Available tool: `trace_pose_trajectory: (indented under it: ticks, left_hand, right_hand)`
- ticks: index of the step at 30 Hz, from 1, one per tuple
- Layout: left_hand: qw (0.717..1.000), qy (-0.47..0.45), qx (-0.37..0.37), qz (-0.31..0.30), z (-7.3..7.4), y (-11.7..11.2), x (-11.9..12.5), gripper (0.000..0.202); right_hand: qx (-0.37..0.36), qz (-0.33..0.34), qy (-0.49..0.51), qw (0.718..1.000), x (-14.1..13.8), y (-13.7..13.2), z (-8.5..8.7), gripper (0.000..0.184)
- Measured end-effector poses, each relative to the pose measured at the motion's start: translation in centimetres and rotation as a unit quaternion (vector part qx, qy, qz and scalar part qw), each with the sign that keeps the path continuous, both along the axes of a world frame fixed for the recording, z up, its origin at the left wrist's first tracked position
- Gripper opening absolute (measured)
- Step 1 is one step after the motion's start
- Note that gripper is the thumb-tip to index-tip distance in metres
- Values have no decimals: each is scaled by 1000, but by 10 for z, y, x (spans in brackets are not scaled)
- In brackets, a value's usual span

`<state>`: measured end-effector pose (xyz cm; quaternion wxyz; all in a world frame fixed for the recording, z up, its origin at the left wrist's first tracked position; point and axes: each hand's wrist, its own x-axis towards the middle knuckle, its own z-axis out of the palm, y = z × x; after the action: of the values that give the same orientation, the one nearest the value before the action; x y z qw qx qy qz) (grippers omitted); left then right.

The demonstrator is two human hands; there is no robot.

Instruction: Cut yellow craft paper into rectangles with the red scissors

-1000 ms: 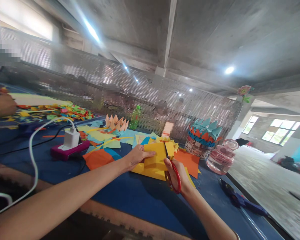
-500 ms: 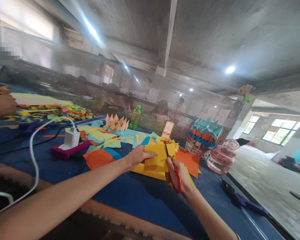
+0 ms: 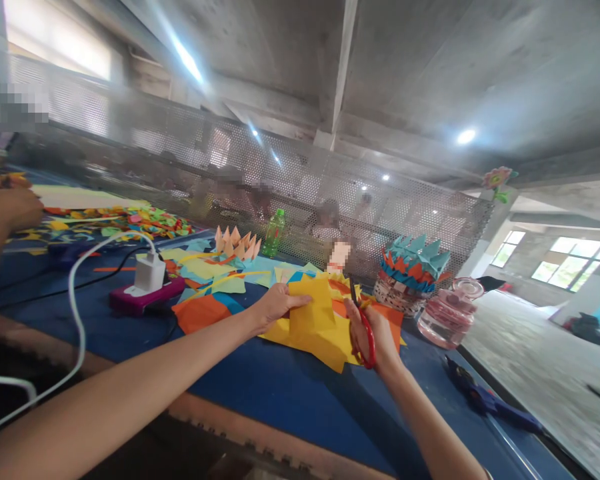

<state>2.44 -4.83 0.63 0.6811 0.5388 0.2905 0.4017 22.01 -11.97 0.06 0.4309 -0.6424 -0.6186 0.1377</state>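
Note:
My left hand (image 3: 274,310) pinches a piece of yellow paper (image 3: 311,312) by its left edge, thumb on top, and holds it upright above the table. In my right hand (image 3: 383,333) is a pair of scissors (image 3: 367,343) with red handles, its dark blades pointing up and away from me. The blades are just right of the yellow paper, apart from it. More yellow paper lies beneath, a corner reaching towards me. Orange paper (image 3: 394,325) shows behind my right hand.
A woven basket (image 3: 397,293) with folded paper points and a pink bottle (image 3: 446,319) stand at right, near a blue glue gun (image 3: 490,400). Left are a purple power strip (image 3: 147,298) with a white plug and cable, paper scraps (image 3: 145,220), and another person's hand (image 3: 17,203). A green bottle (image 3: 275,233) stands behind.
The scissors have moved right, off the yellow paper they overlapped before. The held paper now looks narrower on its right side, and a yellow corner shows lower down towards me.

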Motion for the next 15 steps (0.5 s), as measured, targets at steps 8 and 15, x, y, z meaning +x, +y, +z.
trace_pose_trajectory:
  ticks: [8, 15]
  left_hand:
    - [998, 37, 6, 44, -2, 6, 0, 20]
    - [996, 72, 19, 50, -2, 3, 1, 25]
  right_hand:
    - [-211, -111, -367, 899, 56, 4, 6, 24]
    - [4, 20, -191, 981, 32, 4, 6, 31]
